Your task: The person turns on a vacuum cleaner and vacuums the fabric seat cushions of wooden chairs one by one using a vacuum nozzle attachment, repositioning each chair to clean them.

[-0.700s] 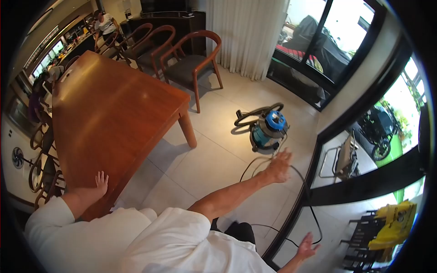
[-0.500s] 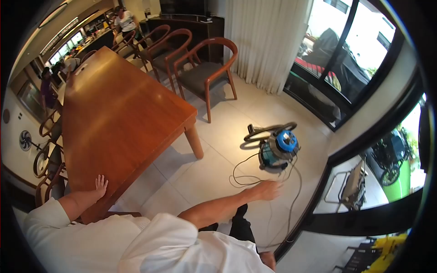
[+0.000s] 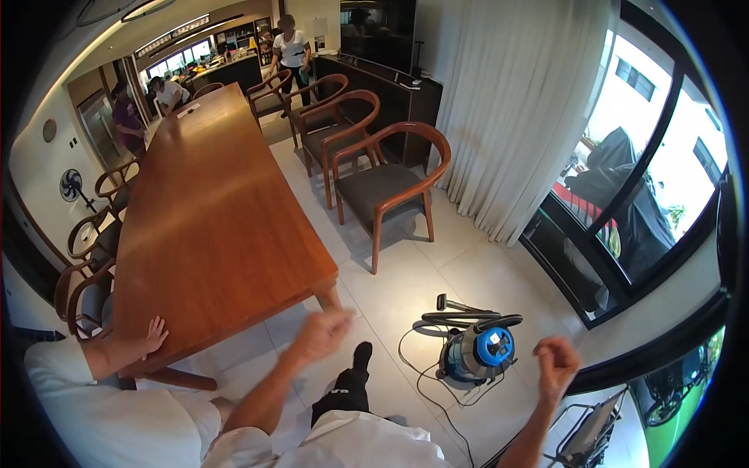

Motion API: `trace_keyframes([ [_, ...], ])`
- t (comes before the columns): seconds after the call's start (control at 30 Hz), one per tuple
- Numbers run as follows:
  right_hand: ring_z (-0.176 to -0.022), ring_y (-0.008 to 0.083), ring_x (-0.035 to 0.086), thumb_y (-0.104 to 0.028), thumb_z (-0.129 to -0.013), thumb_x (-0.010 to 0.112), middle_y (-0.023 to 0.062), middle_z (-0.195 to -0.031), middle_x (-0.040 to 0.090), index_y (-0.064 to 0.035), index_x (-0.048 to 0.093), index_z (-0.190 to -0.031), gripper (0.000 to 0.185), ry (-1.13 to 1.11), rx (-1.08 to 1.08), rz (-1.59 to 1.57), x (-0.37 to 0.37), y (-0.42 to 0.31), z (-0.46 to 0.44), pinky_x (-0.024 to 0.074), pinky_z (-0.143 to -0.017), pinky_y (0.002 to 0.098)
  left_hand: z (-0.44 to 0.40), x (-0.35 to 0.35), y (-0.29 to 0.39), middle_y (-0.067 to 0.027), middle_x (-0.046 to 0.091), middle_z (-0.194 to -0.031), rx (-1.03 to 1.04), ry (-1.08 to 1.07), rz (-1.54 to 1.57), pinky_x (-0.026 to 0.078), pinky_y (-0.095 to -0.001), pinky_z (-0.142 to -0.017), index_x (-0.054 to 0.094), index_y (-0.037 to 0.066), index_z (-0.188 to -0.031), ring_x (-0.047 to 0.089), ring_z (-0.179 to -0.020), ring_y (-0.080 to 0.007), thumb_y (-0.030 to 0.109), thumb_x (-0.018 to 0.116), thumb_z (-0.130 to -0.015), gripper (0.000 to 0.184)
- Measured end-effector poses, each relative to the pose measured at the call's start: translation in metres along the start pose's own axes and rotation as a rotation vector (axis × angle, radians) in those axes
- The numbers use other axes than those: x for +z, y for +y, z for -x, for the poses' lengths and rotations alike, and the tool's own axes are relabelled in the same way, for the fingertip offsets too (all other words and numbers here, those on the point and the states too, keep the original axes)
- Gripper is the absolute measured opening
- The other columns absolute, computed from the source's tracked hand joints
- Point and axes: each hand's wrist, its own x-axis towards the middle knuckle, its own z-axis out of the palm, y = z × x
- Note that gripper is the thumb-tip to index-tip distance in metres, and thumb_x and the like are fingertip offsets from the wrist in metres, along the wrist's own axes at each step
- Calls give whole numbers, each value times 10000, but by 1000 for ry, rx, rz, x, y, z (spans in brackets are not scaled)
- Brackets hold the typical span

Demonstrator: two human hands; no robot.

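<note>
Space around both hands is bare air: the person's left hand hovers before the near corner of the wooden dining table, the right hand beside the blue-topped canister vacuum cleaner, in front of a black door frame. Tiled floor lies clear between the table's edge and the vacuum, crossed by the loops of a thin power cord; the person's dark shoe stands there.

The left hand looks loosely curled, but blur keeps me from telling how tightly; nothing shows in it. The right hand is raised, fingers bent and near one another, with no object visible in it; I cannot tell whether thumb and fingertips meet. Neither appears to touch the vacuum, which stands upright on the floor with its black hose lying across its far side.

At far left, a co-worker's hand rests spread on the tabletop near its edge. Beyond stand a padded wooden armchair and a pale curtain.

The cord runs out of sight at the bottom, a folded metal-framed item at lower right is hard to identify, and distant people are small.
</note>
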Motion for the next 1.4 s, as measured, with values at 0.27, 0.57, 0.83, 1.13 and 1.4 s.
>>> trace_keyframes([
  [0.27, -657, 178, 562, -192, -937, 627, 128, -815, 616, 51, 642, -1096, 291, -160, -1167, 241, 105, -163, -236, 462, -619, 347, -170, -168, 167, -63, 687, -818, 759, 530, 53, 502, -244, -611, 682, -14, -1149, 625, -695, -98, 49, 645, -952, 210],
  [0.57, -686, 175, 575, -247, -923, 663, 132, -856, 627, 41, 646, -1117, 348, -151, -1335, 524, 161, -163, -403, 479, -628, 339, -358, -181, 156, -74, 682, -864, 783, 352, 221, 490, -239, -630, 642, -16, -1213, 625, -737, -107, 55, 657, -921, 301],
  [0.83, -711, 173, 587, -296, -911, 695, 136, -892, 637, 33, 649, -1136, 401, -171, -1307, 610, 186, -132, -505, 493, -635, 331, -471, -156, 118, -84, 678, -905, 621, 221, 314, 480, -235, -648, 608, -18, -1270, 626, -774, -115, 61, 669, -894, 389],
  [1.13, -740, 170, 601, -351, -898, 731, 140, -933, 649, 23, 652, -1156, 462, -408, -1309, 524, 243, -27, -577, 510, -643, 322, -518, -145, 91, -95, 673, -951, 645, 260, 158, 469, -230, -668, 568, -20, -1335, 626, -815, -124, 68, 681, -863, 493],
  [1.4, -766, 168, 613, -400, -886, 763, 144, -969, 659, 15, 655, -1175, 517, -148, -1129, 272, 309, 44, -658, 524, -651, 315, -591, -194, 41, -105, 669, -992, 524, 239, 79, 459, -225, -685, 534, -22, -1392, 626, -853, -132, 74, 692, -836, 586],
])
